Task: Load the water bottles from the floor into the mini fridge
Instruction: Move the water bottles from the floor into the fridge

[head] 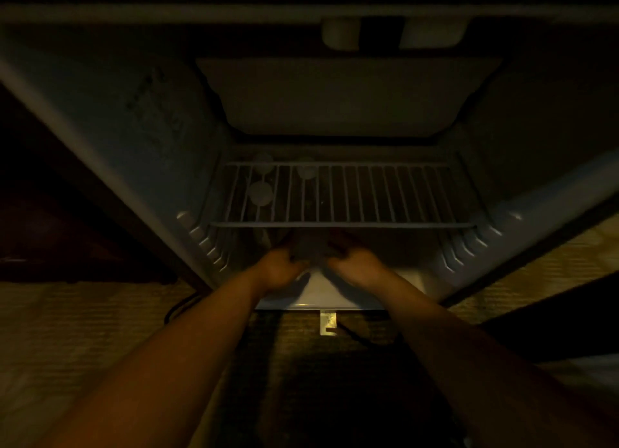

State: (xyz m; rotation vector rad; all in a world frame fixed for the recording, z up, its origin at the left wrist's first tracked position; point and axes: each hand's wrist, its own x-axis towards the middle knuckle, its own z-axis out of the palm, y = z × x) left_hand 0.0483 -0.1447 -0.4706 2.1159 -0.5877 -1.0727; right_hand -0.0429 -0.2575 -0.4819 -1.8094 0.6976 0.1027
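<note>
Dim, yellowish light is falling on a woven floor covering (83, 330) in front of an open mini fridge (160, 119), and I am looking down into its pale, shadowed interior. Three water bottles (259, 193) are standing inside at the back left, on the level under the wire shelf (341, 225). They are showing only as pale round tops seen through the shelf wires, two close to the left wall and one a little further right. The rest of each bottle is lost in the dark.

Above the shelf, a flat pale panel (345, 96) is closing off the upper back of the cabinet. A small metal bracket (327, 322) is sticking out onto the floor just below the front lip of the fridge, between the two forearms. The shelf's front rail is running across just above the hands, so the fingertips are partly hidden beneath it.

Both bare arms are reaching in under the shelf. The left hand (278, 270) and right hand (358, 268) are sitting near each other, fingers curling inward toward a dim, blurred shape between them. I cannot tell what that shape is, or whether either hand is actually gripping it.
</note>
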